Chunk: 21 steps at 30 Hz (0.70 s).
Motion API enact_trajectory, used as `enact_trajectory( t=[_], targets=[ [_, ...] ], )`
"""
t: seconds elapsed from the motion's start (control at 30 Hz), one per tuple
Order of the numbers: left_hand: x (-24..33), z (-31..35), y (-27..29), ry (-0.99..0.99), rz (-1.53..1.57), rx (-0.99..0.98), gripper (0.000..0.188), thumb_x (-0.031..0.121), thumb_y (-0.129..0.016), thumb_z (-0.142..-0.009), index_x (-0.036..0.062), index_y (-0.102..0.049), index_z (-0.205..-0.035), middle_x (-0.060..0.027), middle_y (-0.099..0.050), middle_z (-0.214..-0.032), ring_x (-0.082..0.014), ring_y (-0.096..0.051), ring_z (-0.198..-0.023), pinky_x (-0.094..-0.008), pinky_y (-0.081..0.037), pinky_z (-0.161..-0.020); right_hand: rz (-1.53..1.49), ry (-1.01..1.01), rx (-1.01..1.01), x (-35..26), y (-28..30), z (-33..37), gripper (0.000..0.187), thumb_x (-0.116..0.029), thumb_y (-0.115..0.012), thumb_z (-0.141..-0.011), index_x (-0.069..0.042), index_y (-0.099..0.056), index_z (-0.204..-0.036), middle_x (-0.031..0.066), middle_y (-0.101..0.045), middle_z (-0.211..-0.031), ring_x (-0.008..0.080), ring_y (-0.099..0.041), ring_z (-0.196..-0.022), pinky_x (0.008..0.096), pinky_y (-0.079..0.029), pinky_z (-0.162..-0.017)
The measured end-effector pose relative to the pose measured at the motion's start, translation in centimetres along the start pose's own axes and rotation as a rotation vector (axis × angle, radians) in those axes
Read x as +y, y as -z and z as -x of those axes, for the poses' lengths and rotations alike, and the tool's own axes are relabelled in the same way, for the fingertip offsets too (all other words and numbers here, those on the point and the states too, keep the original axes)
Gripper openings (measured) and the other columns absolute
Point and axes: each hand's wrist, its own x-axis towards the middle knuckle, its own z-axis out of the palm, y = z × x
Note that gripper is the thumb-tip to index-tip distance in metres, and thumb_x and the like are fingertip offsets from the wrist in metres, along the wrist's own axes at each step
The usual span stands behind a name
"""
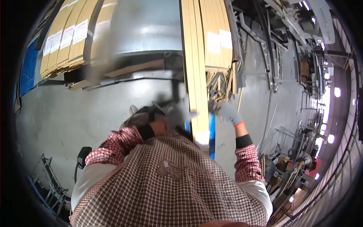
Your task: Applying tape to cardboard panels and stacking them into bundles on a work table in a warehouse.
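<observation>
Long, narrow tan bundles (197, 64), like flat cardboard or boards, run away from me at the centre, a white label (203, 137) on their near end. My left hand (176, 116), in a grey glove with a red cuff, is just left of the bundles near that end. A pale blur lies at its fingertips, and I cannot make out whether it is held. My right hand (227, 112), gloved the same way, is on the right side of the bundles, its fingers turned inward towards a dark, smeared patch. Motion blurs the fingers of both hands.
More tan stacks with white paper labels (80, 31) stand at the far left, beside a grey metal surface (147, 26). Loose strips (223, 85) lie beneath a labelled stack at right. A blue support (212, 136) shows under the bundles. Metal racks (49, 178) stand at lower left.
</observation>
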Motion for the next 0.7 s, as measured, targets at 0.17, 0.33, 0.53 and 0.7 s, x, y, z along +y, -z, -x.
enact_trajectory(
  t=[0.17,0.33,0.53,0.7],
  targets=[
    [2.2,2.6,11.7,0.084,0.63,-0.271,0.073,0.033,-0.07,-0.081,-0.0054,-0.037,-0.134,-0.0204,-0.06,-0.108,-0.0276,-0.061,-0.098,-0.0391,-0.048,-0.085,-0.396,0.687,-0.067,-14.4,7.8,-1.4,0.028,-0.005,-0.055,-0.081,-0.002,-0.062,-0.108,0.0059,-0.062,-0.099,0.0211,-0.062,-0.076,0.0293,-0.051,-0.07],
    [0.9,5.0,10.8,0.092,0.724,-0.026,0.058,0.01,-0.069,-0.078,0.0,-0.046,-0.13,-0.01,-0.063,-0.086,-0.0156,-0.062,-0.077,-0.029,-0.051,-0.07,-0.377,0.282,-0.268,-14.4,6.5,-2.2,0.037,-0.012,-0.065,-0.077,-0.008,-0.063,-0.114,0.0099,-0.065,-0.103,0.0203,-0.065,-0.085,0.0299,-0.051,-0.077],
    [-9.8,-4.5,-2.5,0.215,0.295,0.169,0.021,0.013,-0.068,-0.076,0.0017,-0.066,-0.094,-0.014,-0.068,-0.089,-0.0331,-0.065,-0.073,-0.0389,-0.053,-0.068,-0.095,-0.182,0.084,0.6,0.2,-8.6,0.023,-0.017,-0.063,-0.079,-0.005,-0.07,-0.097,0.0135,-0.069,-0.088,0.0293,-0.066,-0.077,0.0349,-0.051,-0.07],
    [-14.0,-11.0,-4.8,-0.857,-0.235,-0.395,0.016,0.022,-0.064,-0.079,0.0067,-0.069,-0.08,-0.0098,-0.069,-0.09,-0.0299,-0.065,-0.083,-0.0389,-0.05,-0.077,-0.516,0.176,0.189,2.3,-6.2,-12.8,0.013,-0.011,-0.062,-0.079,-0.003,-0.069,-0.086,0.0149,-0.069,-0.085,0.0211,-0.063,-0.065,0.0283,-0.05,-0.066]
  ],
)
